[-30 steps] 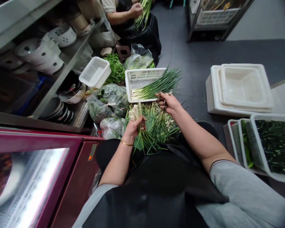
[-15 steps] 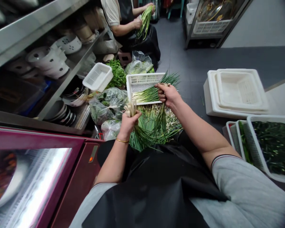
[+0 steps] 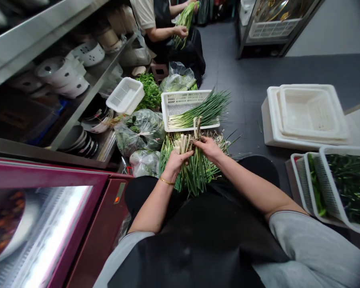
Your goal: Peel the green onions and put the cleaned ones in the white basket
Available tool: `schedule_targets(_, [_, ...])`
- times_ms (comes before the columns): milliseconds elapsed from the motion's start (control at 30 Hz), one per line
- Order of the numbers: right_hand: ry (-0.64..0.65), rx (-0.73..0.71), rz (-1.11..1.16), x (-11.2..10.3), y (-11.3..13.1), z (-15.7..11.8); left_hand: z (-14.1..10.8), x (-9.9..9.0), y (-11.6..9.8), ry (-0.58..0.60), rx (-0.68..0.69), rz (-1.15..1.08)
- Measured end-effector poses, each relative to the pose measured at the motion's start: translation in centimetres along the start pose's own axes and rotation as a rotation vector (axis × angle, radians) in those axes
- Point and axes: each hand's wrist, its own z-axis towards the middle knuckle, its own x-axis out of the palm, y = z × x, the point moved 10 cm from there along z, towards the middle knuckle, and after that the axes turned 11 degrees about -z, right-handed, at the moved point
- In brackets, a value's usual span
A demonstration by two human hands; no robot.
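My left hand point(image 3: 177, 161) is closed round a bunch of scallions point(image 3: 183, 143), white ends up and green leaves hanging toward my lap. Right beside it, my right hand point(image 3: 206, 146) grips a few more scallions point(image 3: 197, 127) by their stalks, with brownish skins near the fingers. The two hands almost touch. Just beyond them a white perforated basket point(image 3: 165, 116) holds scallions point(image 3: 202, 110) laid flat, their green tips over its right side. Loose scallions point(image 3: 165, 158) lie in a heap below my hands, partly hidden by them.
Bagged greens point(image 3: 141, 132), leafy herbs point(image 3: 148, 91) and a small white basket point(image 3: 126, 94) lie to the left beside a shelf point(image 3: 87, 96). A co-worker point(image 3: 165, 28) sits ahead holding green stalks. White bins point(image 3: 306, 116) and a basket of green peppers point(image 3: 352, 184) stand right.
My right hand has come down and left, beside my left hand, with scallions in it. My left hand has shifted slightly right, and the bunch is now in front of my lap.
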Motion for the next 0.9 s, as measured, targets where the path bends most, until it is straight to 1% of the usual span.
schedule_targets(67, [-0.017,0.02,-0.009,-1.3,-0.6,-0.3,0.0,-0.6,0.4,-0.021,-0.042,-0.015])
schedule_targets(133, [-0.069,0.038,-0.023,-3.4,-0.2,-0.3,0.0,-1.0,0.8,-0.02,-0.11,-0.041])
schedule_targets(167, [-0.13,0.029,-0.013,-4.9,0.4,-0.2,0.0,-1.1,0.9,-0.01,-0.142,-0.058])
schedule_targets(233, [-0.294,-0.044,0.027,-8.0,2.2,-0.2,-0.1,-1.1,0.9,0.025,-0.185,-0.094])
schedule_targets(267, [-0.358,-0.088,0.045,-9.1,3.1,-0.4,-0.1,-1.1,0.7,0.038,-0.192,-0.108])
schedule_targets(300, [-0.387,-0.12,0.055,-9.7,3.8,-0.6,-0.1,-1.0,0.6,0.047,-0.196,-0.112])
schedule_targets(333, [-0.372,-0.127,0.036,-9.6,4.0,-0.7,0.0,-0.9,0.5,0.056,-0.199,-0.108])
schedule_targets(367, [-0.321,-0.111,-0.013,-8.8,4.0,-0.6,0.1,-0.6,0.6,0.07,-0.202,-0.094])
schedule_targets(400, [-0.244,-0.078,-0.082,-7.5,3.6,-0.6,0.3,-0.2,0.7,0.086,-0.202,-0.077])
schedule_targets(500, [0.033,0.006,-0.287,-2.6,1.5,-0.6,0.7,1.2,1.0,0.142,-0.183,-0.033])
schedule_targets(533, [0.1,0.009,-0.323,-1.5,1.1,-0.6,0.8,1.5,1.1,0.153,-0.17,-0.026])
schedule_targets(567, [0.131,-0.003,-0.337,-0.9,0.8,-0.5,0.9,1.6,1.1,0.15,-0.155,-0.022])
schedule_targets(600, [0.126,-0.025,-0.35,-0.9,0.8,-0.3,1.0,1.5,1.0,0.129,-0.141,-0.018])
schedule_targets(633, [0.093,-0.051,-0.369,-1.4,1.0,-0.2,1.1,1.2,1.0,0.098,-0.132,-0.011])
schedule_targets(700, [0.008,-0.092,-0.426,-3.0,1.5,0.1,1.2,0.5,1.0,0.033,-0.133,0.011])
schedule_targets(767, [-0.028,-0.092,-0.465,-4.0,1.6,0.1,1.3,0.0,1.0,-0.012,-0.134,0.035])
schedule_targets(833, [-0.007,-0.074,-0.481,-3.9,1.3,-0.1,1.4,0.1,0.8,-0.028,-0.096,0.041])
schedule_targets(900, [0.03,-0.092,-0.515,-3.0,1.3,-0.4,1.6,0.4,0.4,-0.037,-0.04,0.034])
